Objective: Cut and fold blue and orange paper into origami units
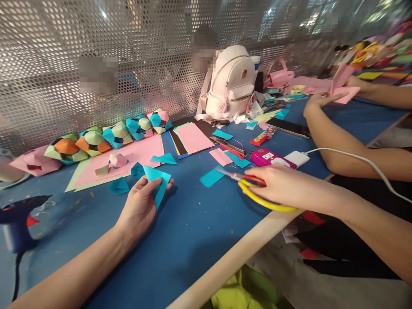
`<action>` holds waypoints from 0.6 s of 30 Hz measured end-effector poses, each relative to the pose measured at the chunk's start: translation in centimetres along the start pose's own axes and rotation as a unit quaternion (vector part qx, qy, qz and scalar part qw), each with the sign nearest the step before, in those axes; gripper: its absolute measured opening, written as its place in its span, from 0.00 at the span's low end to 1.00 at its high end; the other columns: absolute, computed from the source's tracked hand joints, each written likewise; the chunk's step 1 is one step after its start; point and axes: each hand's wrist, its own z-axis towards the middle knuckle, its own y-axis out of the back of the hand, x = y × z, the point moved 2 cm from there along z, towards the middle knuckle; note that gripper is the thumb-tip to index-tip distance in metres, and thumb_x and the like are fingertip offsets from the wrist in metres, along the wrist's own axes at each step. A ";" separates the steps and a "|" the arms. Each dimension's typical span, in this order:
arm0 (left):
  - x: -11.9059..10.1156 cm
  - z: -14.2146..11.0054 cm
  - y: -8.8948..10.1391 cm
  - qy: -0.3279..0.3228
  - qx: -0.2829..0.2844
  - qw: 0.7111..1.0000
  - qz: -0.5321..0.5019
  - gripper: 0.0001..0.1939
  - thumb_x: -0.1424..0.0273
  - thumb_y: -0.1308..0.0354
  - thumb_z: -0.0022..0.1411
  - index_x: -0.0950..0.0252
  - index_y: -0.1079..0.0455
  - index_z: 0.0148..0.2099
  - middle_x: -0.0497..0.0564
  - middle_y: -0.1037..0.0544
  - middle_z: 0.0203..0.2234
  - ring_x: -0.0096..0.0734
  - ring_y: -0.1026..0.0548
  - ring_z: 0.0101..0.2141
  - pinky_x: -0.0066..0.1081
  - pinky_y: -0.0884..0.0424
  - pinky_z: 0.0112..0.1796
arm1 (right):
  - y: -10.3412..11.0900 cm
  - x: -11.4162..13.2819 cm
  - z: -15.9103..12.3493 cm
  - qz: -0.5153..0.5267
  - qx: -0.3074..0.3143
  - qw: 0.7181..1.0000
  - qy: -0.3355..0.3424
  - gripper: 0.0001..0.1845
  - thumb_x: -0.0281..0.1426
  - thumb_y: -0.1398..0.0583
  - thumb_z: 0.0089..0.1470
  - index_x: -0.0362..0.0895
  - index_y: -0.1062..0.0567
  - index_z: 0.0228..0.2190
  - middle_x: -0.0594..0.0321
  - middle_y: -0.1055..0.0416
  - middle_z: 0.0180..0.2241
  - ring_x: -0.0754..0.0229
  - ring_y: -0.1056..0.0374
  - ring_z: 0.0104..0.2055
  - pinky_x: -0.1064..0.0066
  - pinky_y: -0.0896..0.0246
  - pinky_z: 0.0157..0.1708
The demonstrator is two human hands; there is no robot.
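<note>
My left hand (138, 204) pinches a folded piece of bright blue paper (158, 178) between thumb and fingers, above the table. Around it lie more folded blue pieces: one blue paper piece (119, 186) just left of the hand and another blue paper piece (165, 158) behind it. My right hand (286, 182) is closed on scissors (264, 201) with yellow and red handles. Their blades point left, over a flat blue paper rectangle (210, 177); whether they touch it I cannot tell.
Folded paper balls (92, 141) line the mesh wall, behind pink sheets (144, 156). A glue gun (16, 227) is at left. A backpack (230, 86), a paper stack (195, 137), a phone (287, 127) and a cabled white charger (296, 159) sit farther back. Another person's hands (317, 103) hold pink paper.
</note>
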 end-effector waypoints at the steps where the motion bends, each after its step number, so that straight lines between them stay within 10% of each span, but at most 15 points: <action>1: 0.2 0.1 0.0 0.002 0.002 1.000 0.004 0.07 0.84 0.43 0.54 0.70 0.29 0.28 0.52 0.20 0.25 0.33 0.19 0.29 0.24 0.21 0.29 | 0.1 -0.5 0.1 -0.029 -0.009 0.999 -0.029 0.13 0.37 0.44 0.56 0.43 0.23 0.37 0.55 0.22 0.32 0.49 0.26 0.34 0.66 0.37 0.30; 9: 1.3 0.4 0.3 -0.016 0.042 0.999 0.027 0.08 0.78 0.34 0.47 0.69 0.28 0.32 0.51 0.19 0.27 0.34 0.19 0.30 0.26 0.21 0.32 | -0.8 1.0 -1.4 0.019 0.028 0.999 0.043 0.19 0.36 0.42 0.54 0.45 0.25 0.47 0.57 0.23 0.44 0.52 0.26 0.43 0.69 0.34 0.38; 18: 1.5 0.5 0.6 -0.031 0.070 0.996 0.044 0.13 0.73 0.30 0.43 0.68 0.28 0.32 0.49 0.19 0.27 0.33 0.20 0.31 0.26 0.22 0.33 | -0.4 -0.6 0.2 -0.075 0.001 0.997 -0.025 0.14 0.39 0.46 0.59 0.43 0.26 0.32 0.56 0.24 0.30 0.54 0.28 0.32 0.70 0.45 0.26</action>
